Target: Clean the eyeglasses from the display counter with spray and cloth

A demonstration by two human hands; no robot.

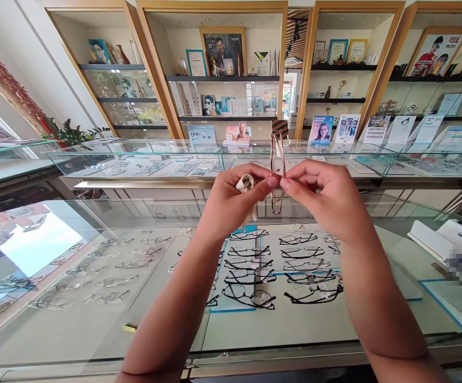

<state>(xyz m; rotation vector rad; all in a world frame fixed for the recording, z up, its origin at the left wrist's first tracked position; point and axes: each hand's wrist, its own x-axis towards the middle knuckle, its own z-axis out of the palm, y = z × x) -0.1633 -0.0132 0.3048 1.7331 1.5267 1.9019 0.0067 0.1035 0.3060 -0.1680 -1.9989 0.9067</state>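
In the head view, we see both hands in front of us, raised above the glass desk (223, 332). Our left hand (239, 197) pinches the pinkish glasses (282, 154) between thumb and forefinger, and it also keeps a rolled, cream-coloured cloth (246, 182) against its palm side. Our right hand (322, 194) pinches the same glasses from the other side, its thumb tip just beside the left one (exactly which part is under the fingers, we cannot tell). The glasses are held on edge, upright in the air, between the two hands.

Below them, inside the desk, dark spectacle frames (313, 294) lie in two columns between our forearms. At the right, on the desk, there is a white object (450, 236). Farther away stands a second glass case (163, 183), and behind it are wooden shelves (213, 6).
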